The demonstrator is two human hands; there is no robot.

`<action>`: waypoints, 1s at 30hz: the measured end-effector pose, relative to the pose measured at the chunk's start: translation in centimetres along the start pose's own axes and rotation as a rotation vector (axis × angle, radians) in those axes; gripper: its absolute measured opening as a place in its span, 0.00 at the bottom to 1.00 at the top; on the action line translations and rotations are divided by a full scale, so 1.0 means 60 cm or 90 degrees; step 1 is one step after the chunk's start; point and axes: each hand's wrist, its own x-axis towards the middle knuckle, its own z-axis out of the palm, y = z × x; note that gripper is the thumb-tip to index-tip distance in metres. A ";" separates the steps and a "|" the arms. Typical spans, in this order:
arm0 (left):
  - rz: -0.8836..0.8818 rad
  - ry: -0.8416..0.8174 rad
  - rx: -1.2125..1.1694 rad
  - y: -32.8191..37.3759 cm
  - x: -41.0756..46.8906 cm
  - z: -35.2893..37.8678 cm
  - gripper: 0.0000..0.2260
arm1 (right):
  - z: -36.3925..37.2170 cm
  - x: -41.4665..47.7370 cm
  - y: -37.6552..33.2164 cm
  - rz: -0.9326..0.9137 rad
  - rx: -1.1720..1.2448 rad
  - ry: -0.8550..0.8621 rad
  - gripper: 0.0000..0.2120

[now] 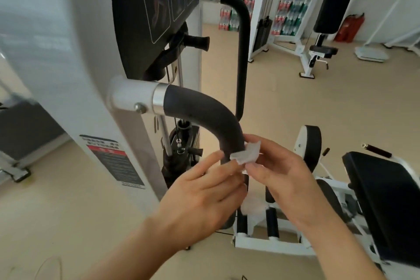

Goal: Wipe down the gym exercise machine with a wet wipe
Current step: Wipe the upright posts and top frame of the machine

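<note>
White wet wipe (246, 154) is sitting bunched just beside the lower bend of the black padded handle (204, 116), which is running downward; right grip (284, 177) is pinching it from the right; left grip (204, 191) is meeting it, hold unclear.

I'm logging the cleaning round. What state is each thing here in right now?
lower handle: no hand grips it.
upper handle: untouched.
wet wipe: bunched up, held beside the lower handle; contact unclear.
right hand: pinches the wet wipe.
left hand: fingertips at the wet wipe; grip unclear.
</note>
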 end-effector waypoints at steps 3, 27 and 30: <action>-0.148 0.022 -0.217 0.027 -0.024 0.011 0.08 | 0.023 -0.019 0.022 0.009 -0.041 0.158 0.13; -0.992 0.368 -0.387 0.195 -0.020 -0.008 0.08 | 0.035 -0.038 0.077 0.087 0.053 -0.253 0.16; -1.056 0.486 -0.397 0.188 -0.028 -0.011 0.11 | 0.052 -0.039 0.088 0.149 0.144 -0.266 0.17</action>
